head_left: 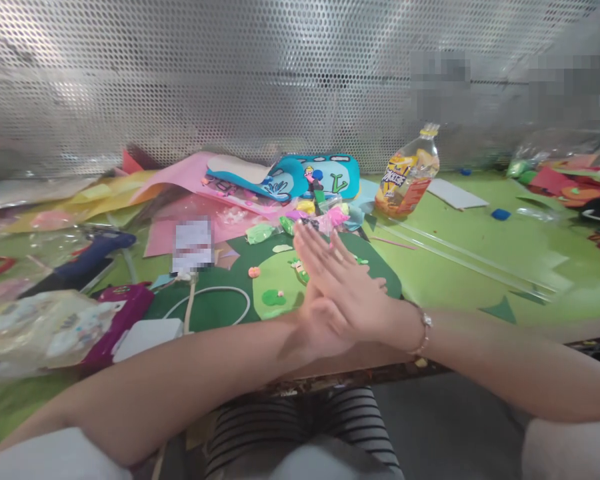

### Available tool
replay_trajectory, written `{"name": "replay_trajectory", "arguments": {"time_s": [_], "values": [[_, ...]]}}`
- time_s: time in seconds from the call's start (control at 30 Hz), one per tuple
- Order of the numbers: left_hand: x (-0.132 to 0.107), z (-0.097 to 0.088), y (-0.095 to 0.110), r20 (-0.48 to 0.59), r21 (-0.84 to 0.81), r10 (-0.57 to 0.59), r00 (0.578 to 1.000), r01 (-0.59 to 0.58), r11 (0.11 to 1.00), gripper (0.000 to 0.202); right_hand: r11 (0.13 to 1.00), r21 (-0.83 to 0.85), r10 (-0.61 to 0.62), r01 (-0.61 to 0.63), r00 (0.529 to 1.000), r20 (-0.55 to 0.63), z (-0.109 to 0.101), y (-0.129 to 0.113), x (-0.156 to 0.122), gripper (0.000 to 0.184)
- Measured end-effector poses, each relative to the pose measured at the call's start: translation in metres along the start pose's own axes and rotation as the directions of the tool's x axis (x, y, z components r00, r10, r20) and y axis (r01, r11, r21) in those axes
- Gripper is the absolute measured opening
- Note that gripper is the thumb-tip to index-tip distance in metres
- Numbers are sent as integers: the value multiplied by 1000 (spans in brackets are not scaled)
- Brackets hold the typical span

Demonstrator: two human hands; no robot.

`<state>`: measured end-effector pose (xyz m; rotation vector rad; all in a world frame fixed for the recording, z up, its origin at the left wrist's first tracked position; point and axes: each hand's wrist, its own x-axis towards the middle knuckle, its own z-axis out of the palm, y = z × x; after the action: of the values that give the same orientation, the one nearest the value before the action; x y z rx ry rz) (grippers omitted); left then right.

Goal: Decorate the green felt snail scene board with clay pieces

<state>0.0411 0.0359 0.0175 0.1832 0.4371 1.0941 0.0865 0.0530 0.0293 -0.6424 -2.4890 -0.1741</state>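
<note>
My right hand (357, 300), with a thin bracelet at the wrist, lies across my left hand (325, 337), palm against palm. The right fingers are stretched out and close together. Anything between the palms is hidden. Beneath and beyond both hands lies a dark green board (380, 257) with a light green middle (263, 297). Small clay pieces sit on it, among them an orange-pink one (254, 272) and a green one (273, 297). At its far edge are small bags of coloured clay (337, 217), including a light green bag (260, 233).
A blue decorated board (347, 177) and a drink bottle (407, 177) stand farther back. Clear strips (480, 260) and a white block (457, 193) lie right. A glue gun (95, 253), white cable (247, 303) and purple case (125, 303) lie left. Perforated metal (230, 80) rises behind.
</note>
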Motion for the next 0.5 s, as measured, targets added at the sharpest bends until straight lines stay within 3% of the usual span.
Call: {"name": "replay_trajectory", "arguments": {"time_s": [0.03, 0.1, 0.17, 0.2, 0.27, 0.4, 0.43, 0.5], "values": [[2, 6, -9, -131, 1, 239, 962, -241, 971, 71, 1000, -7, -25, 25, 1000, 19, 0, -4, 1, 65], [3, 17, -21, -287, 69, 577, 765, -584, 809, 79, 998, -12, -55, 55, 997, 50, 1, -11, 4, 65], [-4, 24, -24, -335, 128, 732, 593, -741, 659, 74, 998, 4, -63, 63, 995, 73, 0, -16, 6, 65], [-8, 24, -23, -332, 149, 766, 550, -772, 618, 72, 998, 15, -63, 62, 994, 89, 0, -19, 6, 65], [-20, 18, -17, -281, 208, 784, 553, -763, 612, 73, 997, 34, -68, 64, 990, 123, -2, -24, 8, 65], [-42, -8, -3, -141, 322, 657, 740, -594, 738, 69, 992, 48, -121, 115, 982, 147, -3, -38, 11, 66], [-45, -13, -2, -133, 288, 638, 758, -586, 757, 67, 990, 45, -135, 130, 980, 148, -3, -40, 12, 65], [-44, -18, -3, -129, 198, 656, 744, -628, 752, 69, 987, 35, -160, 157, 975, 155, -3, -44, 14, 65]]}}
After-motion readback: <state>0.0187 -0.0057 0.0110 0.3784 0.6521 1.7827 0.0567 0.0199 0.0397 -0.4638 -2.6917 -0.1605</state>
